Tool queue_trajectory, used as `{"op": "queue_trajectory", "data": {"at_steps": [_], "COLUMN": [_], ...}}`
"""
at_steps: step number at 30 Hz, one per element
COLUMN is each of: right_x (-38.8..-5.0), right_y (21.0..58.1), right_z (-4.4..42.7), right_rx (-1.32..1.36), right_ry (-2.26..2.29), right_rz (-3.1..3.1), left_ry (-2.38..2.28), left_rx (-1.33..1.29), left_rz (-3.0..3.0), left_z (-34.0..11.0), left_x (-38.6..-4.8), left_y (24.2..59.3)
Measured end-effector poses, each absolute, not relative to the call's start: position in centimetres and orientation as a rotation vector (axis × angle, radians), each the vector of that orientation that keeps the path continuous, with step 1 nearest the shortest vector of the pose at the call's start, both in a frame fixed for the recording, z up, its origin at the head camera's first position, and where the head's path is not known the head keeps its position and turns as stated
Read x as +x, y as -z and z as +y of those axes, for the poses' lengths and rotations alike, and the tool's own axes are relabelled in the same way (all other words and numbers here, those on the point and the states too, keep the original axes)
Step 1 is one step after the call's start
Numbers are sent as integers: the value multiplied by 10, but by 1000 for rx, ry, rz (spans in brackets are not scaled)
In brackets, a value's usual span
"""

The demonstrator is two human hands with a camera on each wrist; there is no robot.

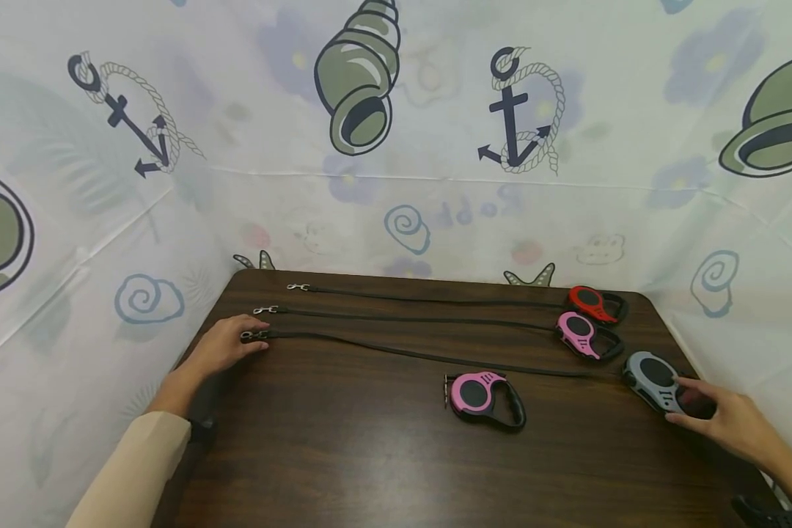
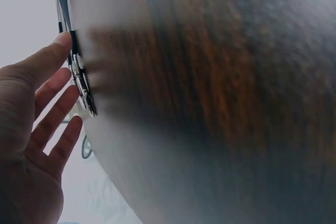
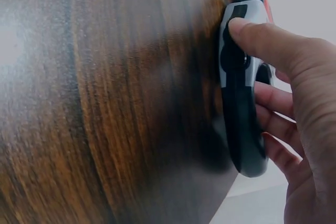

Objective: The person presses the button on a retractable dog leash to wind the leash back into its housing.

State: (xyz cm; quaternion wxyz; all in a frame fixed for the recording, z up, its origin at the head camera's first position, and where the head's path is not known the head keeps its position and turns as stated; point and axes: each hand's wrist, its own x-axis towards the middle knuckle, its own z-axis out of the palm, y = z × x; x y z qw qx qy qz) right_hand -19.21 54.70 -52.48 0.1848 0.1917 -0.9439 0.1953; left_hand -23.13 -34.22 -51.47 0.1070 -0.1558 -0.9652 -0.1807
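"Head view first: three leashes lie drawn out over the bench [image 1: 369,469]: the red leash [image 1: 589,298] farthest, the far pink leash [image 1: 576,327] next, then the grey leash [image 1: 658,372]. Casings right, clips left!"

"And the near pink leash [image 1: 473,396]?"

"Wound up, nearer the wearer, in front of the rest. So I'd call it red and far pink laid out, grey practically there, that one left."

"Who's on the grey?"

"Both! Left hand [image 1: 224,345] at its clip [image 1: 254,335], right hand [image 1: 732,423] at its casing."

"Over to the left wrist."

"Fingers loosely spread, nothing clenched. Thumb tip by the strap, the others lined up along the clip. We're nearly edge-on and it's dim, so whether every fingertip touches is hard to say."

"Right wrist?"

"Firmer story: thumb planted on the grey casing, fingers bent in around the handle side. That's a grasp, with the casing at the bench's edge."

"Three strung, one coiled!"
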Motion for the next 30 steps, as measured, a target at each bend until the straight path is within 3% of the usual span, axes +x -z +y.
{"op": "queue_trajectory", "data": {"at_steps": [30], "right_x": [-188], "right_y": [537], "right_z": [541], "right_rx": [533], "right_ry": [-499], "right_rz": [-2704], "left_ry": [574], "left_rx": [-475], "left_rz": [-2859], "left_z": [-340], "left_x": [-252], "left_y": [525]}}
